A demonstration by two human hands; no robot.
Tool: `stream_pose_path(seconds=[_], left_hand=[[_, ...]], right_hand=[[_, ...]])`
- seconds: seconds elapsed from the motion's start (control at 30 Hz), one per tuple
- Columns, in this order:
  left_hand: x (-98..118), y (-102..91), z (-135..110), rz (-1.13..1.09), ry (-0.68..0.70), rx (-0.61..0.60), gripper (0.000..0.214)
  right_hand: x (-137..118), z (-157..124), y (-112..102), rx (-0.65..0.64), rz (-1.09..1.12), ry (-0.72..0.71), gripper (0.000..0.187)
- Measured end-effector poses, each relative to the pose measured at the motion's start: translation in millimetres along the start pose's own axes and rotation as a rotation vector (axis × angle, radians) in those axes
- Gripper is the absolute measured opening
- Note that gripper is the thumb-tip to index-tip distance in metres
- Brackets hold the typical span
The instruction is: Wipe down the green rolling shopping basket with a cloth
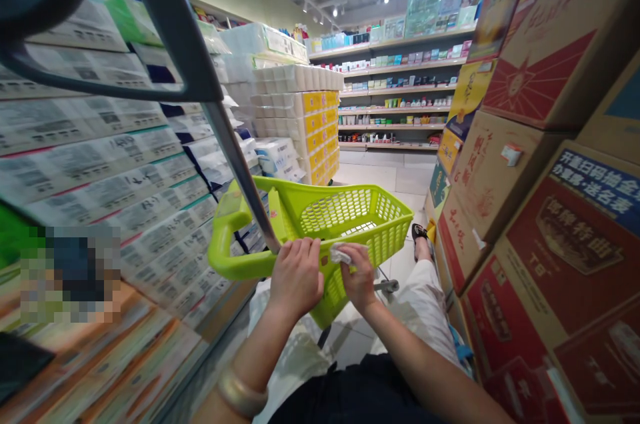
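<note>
A lime-green plastic shopping basket (350, 214) on wheels stands tilted in front of me in a shop aisle. Its grey metal pull handle (235, 157) rises up and to the left, ending in a dark grip near the camera. My left hand (296, 277) is closed around the foot of that handle at the basket's rim. My right hand (357, 274) pinches a small white crumpled wipe (340, 254) against the basket's rim. A bangle sits on my left wrist (241, 394). The basket looks empty inside.
Stacked tissue packs (100, 171) fill the shelves on the left. Red and brown cardboard cartons (540, 224) are piled high on the right. Toilet-paper bales (300, 117) stand ahead. Shelves of bottles (400, 104) cross the far end. My foot in a sandal (419, 234) rests on the tiled floor.
</note>
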State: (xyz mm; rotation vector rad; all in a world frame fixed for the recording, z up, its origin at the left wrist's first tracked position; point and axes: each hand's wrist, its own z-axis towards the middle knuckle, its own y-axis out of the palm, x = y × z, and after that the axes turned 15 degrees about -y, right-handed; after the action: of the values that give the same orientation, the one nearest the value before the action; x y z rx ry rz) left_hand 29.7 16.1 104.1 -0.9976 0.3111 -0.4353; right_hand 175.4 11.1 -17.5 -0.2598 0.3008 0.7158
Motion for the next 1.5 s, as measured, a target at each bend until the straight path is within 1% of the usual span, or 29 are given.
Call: stream_pose_path(seconds=[0.07,0.1,0.17,0.27,0.33,0.4,0.47,0.53,0.6,0.67,0.7,0.77,0.8,0.83,0.93,0.97,1.0,1.03,1.1,1.2,1.27,1.3,1.37,1.4,1.43,1.5], left_hand=[[0,-0.4,-1,-0.003,-0.002,-0.001,0.048],[0,-0.6,-1,-0.007,-0.003,-0.001,0.048],[-1,-1.0,-2,-0.012,-0.004,-0.001,0.047],[-2,-2.1,-2,-0.011,0.0,-0.012,0.048],[-2,-2.9,-3,-0.011,0.001,-0.012,0.049],[-1,-3.1,-2,-0.013,0.002,-0.012,0.049],[0,-2.9,-1,-0.015,0.001,-0.015,0.049],[0,-2.3,0,-0.014,-0.002,-0.017,0.049],[0,-1.9,0,-0.011,-0.006,-0.015,0.048],[-1,-1.8,1,-0.01,-0.01,-0.014,0.048],[-1,-1.9,1,-0.011,-0.011,-0.015,0.048],[-3,-2.3,1,-0.011,-0.009,-0.019,0.048],[-4,-2.6,0,-0.01,-0.008,-0.021,0.048],[-4,-2.8,0,-0.009,-0.006,-0.023,0.048],[-3,-3.2,0,-0.005,-0.008,-0.026,0.047],[-2,-3.1,1,-0.005,-0.01,-0.026,0.047],[-2,-2.9,1,-0.005,-0.011,-0.026,0.047],[-1,-2.6,1,-0.005,-0.012,-0.024,0.048],[0,-1.8,1,-0.003,-0.014,-0.018,0.048],[0,-0.7,0,0.001,-0.011,-0.004,0.048],[-1,-0.4,0,-0.003,-0.008,0.002,0.049],[-2,-0.4,-1,-0.004,-0.007,0.004,0.049],[-3,-0.4,-1,-0.006,-0.006,0.002,0.049],[-3,-0.3,-1,-0.007,-0.005,0.001,0.049],[-4,-0.2,-1,-0.007,-0.004,0.003,0.049],[-3,0.2,-1,-0.01,-0.002,0.008,0.049]], right_hand=[[-20,3,12,-0.128,0.071,-0.123,0.024],[-26,4,15,-0.176,0.089,-0.177,0.025],[-26,3,13,-0.231,0.082,-0.242,0.028],[-3,-3,-5,-0.26,0.01,-0.225,0.031],[15,-7,-19,-0.231,-0.059,-0.173,0.029],[25,-9,-25,-0.178,-0.121,-0.114,0.027],[22,-10,-21,-0.133,-0.16,-0.068,0.026],[10,-12,-9,-0.14,-0.152,-0.074,0.026],[-5,-14,5,-0.196,-0.093,-0.14,0.028],[-15,-17,14,-0.252,-0.033,-0.225,0.028],[-15,-18,14,-0.279,-0.014,-0.266,0.028],[-6,-17,7,-0.33,-0.009,-0.315,0.028],[2,-15,1,-0.334,-0.024,-0.306,0.028],[11,-12,-6,-0.308,-0.054,-0.269,0.028],[33,-5,-23,-0.119,-0.186,-0.066,0.026],[35,-4,-25,-0.072,-0.213,-0.02,0.025],[35,-5,-24,-0.053,-0.221,0.004,0.025],[31,-8,-21,-0.063,-0.211,0.006,0.025],[18,-18,-11,-0.158,-0.152,-0.056,0.027],[-1,-34,5,-0.384,-0.08,-0.232,0.025],[-5,-38,8,-0.486,-0.063,-0.333,0.023],[-4,-37,7,-0.509,-0.058,-0.363,0.022],[5,-28,-1,-0.49,-0.059,-0.362,0.024],[11,-23,-6,-0.441,-0.071,-0.321,0.024],[18,-17,-11,-0.364,-0.094,-0.251,0.024],[32,-8,-21,-0.162,-0.146,-0.056,0.023]])
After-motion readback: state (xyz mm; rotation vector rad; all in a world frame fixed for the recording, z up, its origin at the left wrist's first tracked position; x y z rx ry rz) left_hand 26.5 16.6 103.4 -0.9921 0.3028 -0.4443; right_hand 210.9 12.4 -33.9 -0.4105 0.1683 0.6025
